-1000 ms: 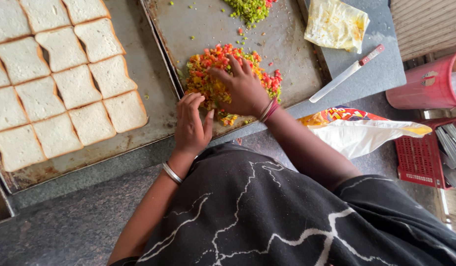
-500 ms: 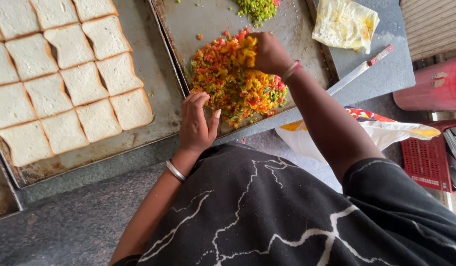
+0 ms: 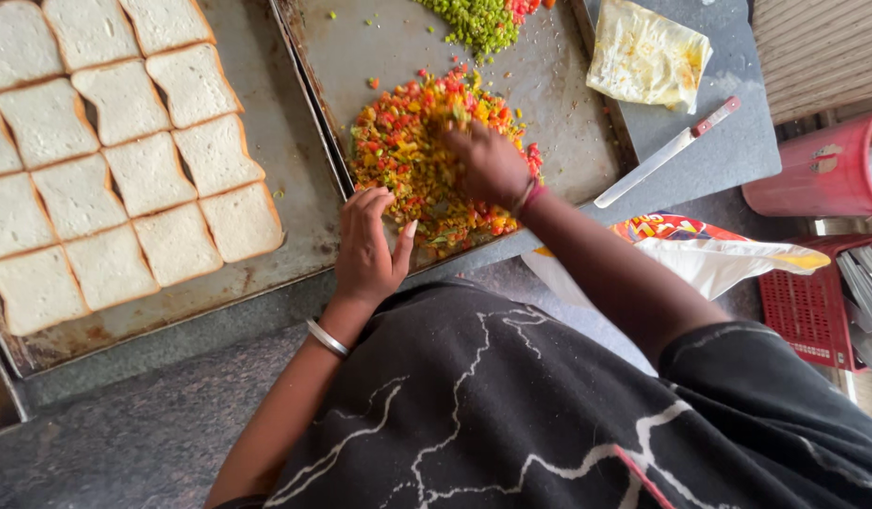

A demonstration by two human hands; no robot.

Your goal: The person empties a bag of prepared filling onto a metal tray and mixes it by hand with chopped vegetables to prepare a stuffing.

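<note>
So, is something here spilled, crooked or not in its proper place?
A few chopped bits lie scattered on the tray, apart from the mixed vegetable pile that the right hand works. The knife lies askew across the board's edge. The bread slices sit in tidy rows.

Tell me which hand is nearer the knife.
Right. The right hand, in the chopped vegetable pile, lies just left of the knife; the left hand rests farther away at the tray's near edge.

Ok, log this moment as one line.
left hand: resting at tray edge | right hand: in chopped vegetable mix | bread slices: on left tray
</note>
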